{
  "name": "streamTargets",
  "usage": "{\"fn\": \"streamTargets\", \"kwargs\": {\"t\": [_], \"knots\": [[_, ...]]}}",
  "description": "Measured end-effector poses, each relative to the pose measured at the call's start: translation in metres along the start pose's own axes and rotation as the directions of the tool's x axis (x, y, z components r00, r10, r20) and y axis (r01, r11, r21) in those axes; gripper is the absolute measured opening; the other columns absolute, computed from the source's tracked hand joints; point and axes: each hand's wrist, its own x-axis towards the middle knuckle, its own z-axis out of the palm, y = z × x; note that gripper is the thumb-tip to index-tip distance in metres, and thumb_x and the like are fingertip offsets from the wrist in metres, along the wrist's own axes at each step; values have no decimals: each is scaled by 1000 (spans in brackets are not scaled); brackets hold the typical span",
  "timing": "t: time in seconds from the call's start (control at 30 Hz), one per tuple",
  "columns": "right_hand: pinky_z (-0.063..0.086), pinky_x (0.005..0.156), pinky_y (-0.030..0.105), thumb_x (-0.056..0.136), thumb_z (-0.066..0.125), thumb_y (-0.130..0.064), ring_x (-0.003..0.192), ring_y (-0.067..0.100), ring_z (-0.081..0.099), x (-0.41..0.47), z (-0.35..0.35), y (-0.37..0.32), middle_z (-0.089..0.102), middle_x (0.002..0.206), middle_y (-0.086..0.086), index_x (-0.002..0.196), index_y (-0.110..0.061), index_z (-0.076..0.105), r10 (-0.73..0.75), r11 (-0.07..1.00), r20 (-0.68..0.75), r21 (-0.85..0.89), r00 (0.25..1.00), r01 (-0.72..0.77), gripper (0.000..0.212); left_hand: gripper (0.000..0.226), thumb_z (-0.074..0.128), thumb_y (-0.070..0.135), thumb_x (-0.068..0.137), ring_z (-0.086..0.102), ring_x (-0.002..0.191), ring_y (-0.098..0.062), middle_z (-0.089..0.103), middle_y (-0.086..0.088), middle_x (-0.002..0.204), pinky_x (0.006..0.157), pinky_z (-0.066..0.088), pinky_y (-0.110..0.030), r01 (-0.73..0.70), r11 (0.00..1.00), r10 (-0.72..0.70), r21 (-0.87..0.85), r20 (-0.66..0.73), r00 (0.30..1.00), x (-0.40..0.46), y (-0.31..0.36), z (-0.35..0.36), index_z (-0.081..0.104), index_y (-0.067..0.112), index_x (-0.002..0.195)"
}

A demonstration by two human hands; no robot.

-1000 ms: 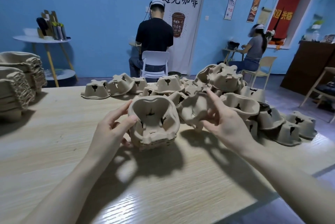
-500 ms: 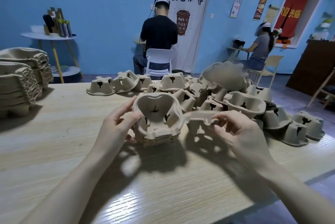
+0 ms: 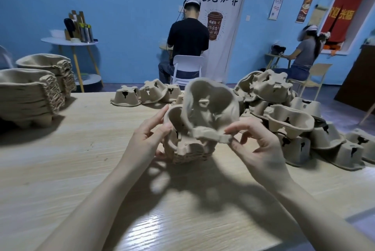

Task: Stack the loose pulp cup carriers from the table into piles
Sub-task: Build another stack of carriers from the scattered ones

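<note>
Head view: right hand pinches fibrous moulded carrier rim.

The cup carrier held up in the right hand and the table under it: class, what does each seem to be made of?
Cup carrier: apparently moulded paper pulp, matte beige, with rough fibrous edges. Table: pale wood-grain top with a slight sheen; solid wood or laminate cannot be told.
</note>
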Motion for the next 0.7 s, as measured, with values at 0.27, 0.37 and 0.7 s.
{"fn": "streamTargets", "kwargs": {"t": [0.27,0.37,0.7], "knots": [[41,70,16,81,69,-12,92,15,60,-4,5,1,62,105,-10,109,-23,69,13,995,126,-103,992,0,31,42,49,17,103,62,92,-20,59,1,132,53,54,-26,-3,999,3,46,-6,1000,0,-1,1,53,42,137],[42,69,16,84,67,-21,88,17,59,-7,5,-1,61,108,-10,115,-22,67,22,994,114,-110,993,-9,32,41,47,19,104,63,95,-24,59,2,132,54,53,-29,0,998,0,57,-10,1000,-1,1,2,52,41,138],[42,68,14,85,70,-9,85,14,58,-11,-11,2,61,108,-7,111,-19,69,46,976,102,-215,994,-24,27,56,50,49,83,61,86,-11,61,-3,127,52,52,-24,4,998,-5,64,9,1000,-4,5,1,52,45,139]]}}
